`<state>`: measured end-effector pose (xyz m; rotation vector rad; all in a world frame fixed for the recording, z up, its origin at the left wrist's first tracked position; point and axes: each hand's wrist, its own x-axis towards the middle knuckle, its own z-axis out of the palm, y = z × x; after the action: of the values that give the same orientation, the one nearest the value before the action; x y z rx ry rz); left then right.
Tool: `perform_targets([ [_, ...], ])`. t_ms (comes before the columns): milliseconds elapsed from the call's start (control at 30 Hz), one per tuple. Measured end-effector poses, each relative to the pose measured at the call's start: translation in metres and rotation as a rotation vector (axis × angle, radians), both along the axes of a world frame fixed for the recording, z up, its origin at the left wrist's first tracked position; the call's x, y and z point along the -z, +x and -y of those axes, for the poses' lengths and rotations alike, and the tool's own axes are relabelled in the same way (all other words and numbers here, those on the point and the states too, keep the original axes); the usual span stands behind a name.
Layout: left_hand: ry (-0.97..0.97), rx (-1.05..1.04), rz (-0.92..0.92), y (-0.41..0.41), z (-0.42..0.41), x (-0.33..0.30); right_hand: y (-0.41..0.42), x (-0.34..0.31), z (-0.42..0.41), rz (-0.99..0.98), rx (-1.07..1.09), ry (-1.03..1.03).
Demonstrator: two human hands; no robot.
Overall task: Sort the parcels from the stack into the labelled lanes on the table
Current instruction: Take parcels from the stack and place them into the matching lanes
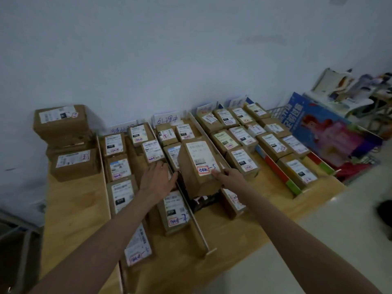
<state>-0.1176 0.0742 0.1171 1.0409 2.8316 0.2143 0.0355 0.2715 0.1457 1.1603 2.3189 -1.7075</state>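
Note:
A brown cardboard parcel [198, 164] with a white shipping label and a red-edged sticker is lifted above the middle lane. My right hand [230, 177] grips its near right corner, thumb on the top face. My left hand [158, 179] has straight fingers against the parcel's left side. The stack [65, 141] of three parcels stands at the table's far left. Several sorted parcels lie in rows in the lanes between thin dividers [196, 225].
Paper lane signs [167, 119] stand against the wall behind the lanes. A wooden table [72, 209] bears everything. A blue printed box [324, 128] and a wire basket sit at the right end. Pale floor lies to the right.

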Motion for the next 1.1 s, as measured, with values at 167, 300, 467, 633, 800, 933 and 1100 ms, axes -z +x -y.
perform_targets([
  [167, 0.009, 0.016, 0.039, 0.071, -0.067, 0.007, 0.074, 0.006, -0.062, 0.008, 0.038, 0.003],
  [300, -0.01, 0.034, 0.023, 0.122, -0.117, 0.01, 0.12, 0.003, -0.109, 0.021, 0.119, 0.034],
  [467, 0.006, 0.082, 0.026, 0.149, -0.174, 0.013, 0.16, 0.0, -0.164, -0.01, 0.204, 0.067],
  [633, 0.01, 0.105, 0.0, 0.152, -0.227, 0.018, 0.169, 0.009, -0.219, -0.001, 0.253, 0.112],
  [800, 0.049, 0.089, 0.048, 0.136, -0.278, 0.04, 0.151, 0.03, -0.272, 0.049, 0.218, 0.197],
  [933, 0.039, 0.037, 0.116, 0.118, -0.316, 0.062, 0.125, 0.05, -0.307, 0.117, 0.156, 0.208],
  [1100, 0.003, -0.029, 0.167, 0.096, -0.356, 0.091, 0.084, 0.071, -0.345, 0.192, 0.043, 0.273],
])
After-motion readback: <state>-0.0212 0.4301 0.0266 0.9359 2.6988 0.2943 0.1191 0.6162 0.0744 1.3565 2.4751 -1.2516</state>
